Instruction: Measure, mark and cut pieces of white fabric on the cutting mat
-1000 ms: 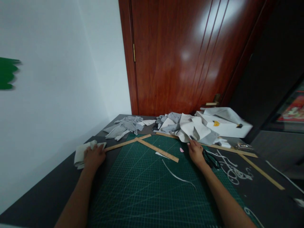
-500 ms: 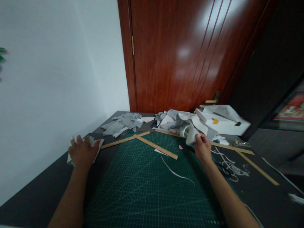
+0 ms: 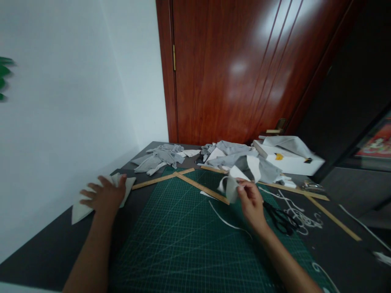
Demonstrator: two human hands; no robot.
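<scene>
1 pale fabric strip (image 3: pixel 232 191): was pinched in R hand (image 3: pixel 251 197), the nearer; looped fwd & left of grip, above green mat (image 3: pixel 183 244); curled, long axis unclear. 1 folded cloth (image 3: pixel 81 211): lay under L hand (image 3: pixel 105 196), fingers spread.

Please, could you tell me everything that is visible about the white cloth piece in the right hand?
The white cloth piece looks thin, soft and plain, with shaded parts greyish. It is unfolded loosely, bending into curls, with one flap hanging down. The right hand pinches it near its lower part, above the far right area of the green cutting mat. Whether it touches the grey cloth heap behind is unclear.
</scene>
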